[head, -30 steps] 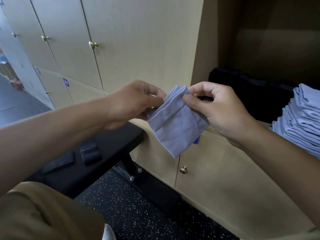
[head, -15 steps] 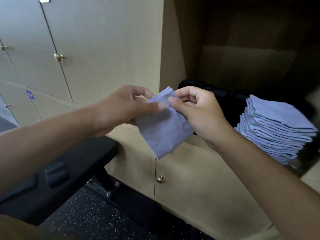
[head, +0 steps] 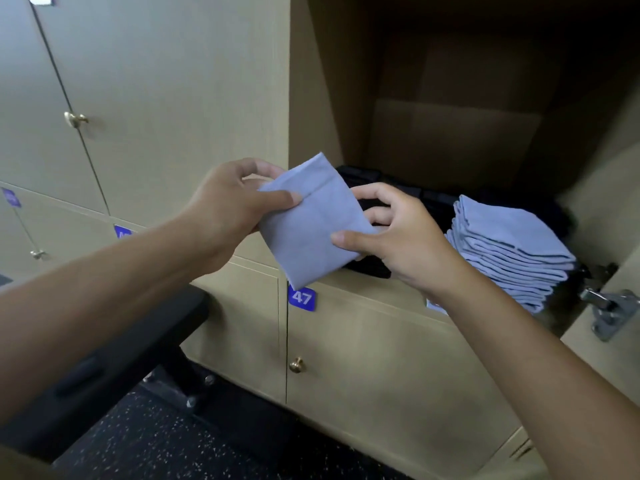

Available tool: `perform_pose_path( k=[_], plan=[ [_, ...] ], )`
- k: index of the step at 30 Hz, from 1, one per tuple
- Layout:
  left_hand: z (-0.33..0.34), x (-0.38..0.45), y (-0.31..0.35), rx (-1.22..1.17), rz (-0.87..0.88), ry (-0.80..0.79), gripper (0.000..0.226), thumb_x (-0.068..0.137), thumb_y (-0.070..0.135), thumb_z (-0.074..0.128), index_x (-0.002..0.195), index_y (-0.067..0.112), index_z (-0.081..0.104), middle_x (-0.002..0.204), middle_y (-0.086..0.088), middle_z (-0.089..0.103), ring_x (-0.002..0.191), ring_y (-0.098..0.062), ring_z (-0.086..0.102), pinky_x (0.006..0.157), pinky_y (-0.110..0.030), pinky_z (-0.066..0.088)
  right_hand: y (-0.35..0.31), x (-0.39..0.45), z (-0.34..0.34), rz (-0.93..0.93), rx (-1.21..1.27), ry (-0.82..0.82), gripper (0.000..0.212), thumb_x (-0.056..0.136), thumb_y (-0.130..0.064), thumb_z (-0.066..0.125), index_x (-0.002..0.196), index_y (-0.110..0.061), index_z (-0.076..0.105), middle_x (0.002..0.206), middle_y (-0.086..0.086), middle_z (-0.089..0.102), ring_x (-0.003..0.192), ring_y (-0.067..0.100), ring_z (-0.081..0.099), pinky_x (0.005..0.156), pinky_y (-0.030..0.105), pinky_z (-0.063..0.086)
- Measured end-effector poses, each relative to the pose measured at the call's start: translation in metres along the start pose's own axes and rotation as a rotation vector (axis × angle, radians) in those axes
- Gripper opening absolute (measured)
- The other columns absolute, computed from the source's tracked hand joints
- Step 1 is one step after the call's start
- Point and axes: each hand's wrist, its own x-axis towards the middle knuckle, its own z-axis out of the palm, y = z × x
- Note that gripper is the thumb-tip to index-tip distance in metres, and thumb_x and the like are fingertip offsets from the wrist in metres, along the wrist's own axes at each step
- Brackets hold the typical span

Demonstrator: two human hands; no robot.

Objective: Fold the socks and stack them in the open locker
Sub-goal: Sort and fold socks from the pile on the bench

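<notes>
Holding a folded light-blue sock [head: 313, 221] at the centre of the frame, both hands keep it in the air just in front of the open locker [head: 450, 140]. The left hand [head: 228, 206] pinches the sock's upper-left edge, thumb laid flat on top and fingers curled behind; the right hand [head: 398, 233] pinches its lower-right edge with the thumb on top, while the index finger arches above without plainly touching the cloth.

The folded piece runs long from the upper middle down toward the lower middle of the frame, a fold line crossing it near the top. To the right of it, inside the locker, sits the stack of folded socks [head: 509, 247] — and the right hand lies between sock and stack, so it is the nearer one for carrying the piece across. Judging by this, the fold looks finished and the placing is not yet done. A dark pile [head: 398, 192] fills the locker floor behind the hands.

Below the sock, a blue door plate [head: 301, 298] reads "47"; a second plate at the left edge is too blurred to read.
</notes>
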Motion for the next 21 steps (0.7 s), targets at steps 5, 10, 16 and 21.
perform_pose_path(
  k=[5, 10, 16, 21],
  plan=[
    [0.006, 0.003, 0.009, 0.086, 0.071, -0.134, 0.041, 0.078, 0.009, 0.085, 0.114, 0.013, 0.065, 0.1, -0.021, 0.075, 0.083, -0.029, 0.073, 0.077, -0.038, 0.058, 0.004, 0.002, -0.002, -0.047, 0.056, 0.038, 0.069, 0.081, -0.013, 0.084, 0.14, -0.022, 0.048, 0.104, 0.007, 0.073, 0.086, 0.018, 0.073, 0.077, 0.028, 0.06],
    [0.015, 0.007, 0.01, 0.16, 0.054, -0.249, 0.042, 0.077, 0.014, 0.086, 0.115, 0.016, 0.067, 0.099, -0.016, 0.076, 0.086, -0.029, 0.076, 0.084, -0.04, 0.059, 0.0, 0.001, -0.01, -0.089, 0.055, 0.007, 0.046, 0.084, -0.015, 0.081, 0.127, -0.015, 0.062, 0.097, 0.009, 0.075, 0.088, 0.014, 0.075, 0.083, 0.027, 0.059],
    [0.033, 0.014, -0.001, -0.033, -0.044, -0.36, 0.045, 0.084, 0.022, 0.078, 0.123, 0.006, 0.064, 0.112, -0.012, 0.076, 0.1, -0.027, 0.075, 0.085, -0.037, 0.061, 0.0, -0.005, -0.024, -0.106, -0.004, 0.142, 0.038, 0.086, -0.012, 0.08, 0.115, -0.024, 0.059, 0.083, 0.011, 0.071, 0.072, 0.014, 0.068, 0.065, 0.022, 0.052],
    [0.05, 0.018, -0.02, -0.178, -0.13, -0.345, 0.027, 0.091, 0.02, 0.072, 0.113, 0.006, 0.064, 0.102, -0.009, 0.076, 0.092, -0.021, 0.074, 0.076, -0.031, 0.062, 0.004, -0.012, -0.045, -0.071, 0.09, 0.358, 0.031, 0.089, -0.011, 0.075, 0.105, -0.021, 0.05, 0.088, 0.022, 0.069, 0.072, 0.016, 0.062, 0.064, 0.025, 0.051]
  ],
)
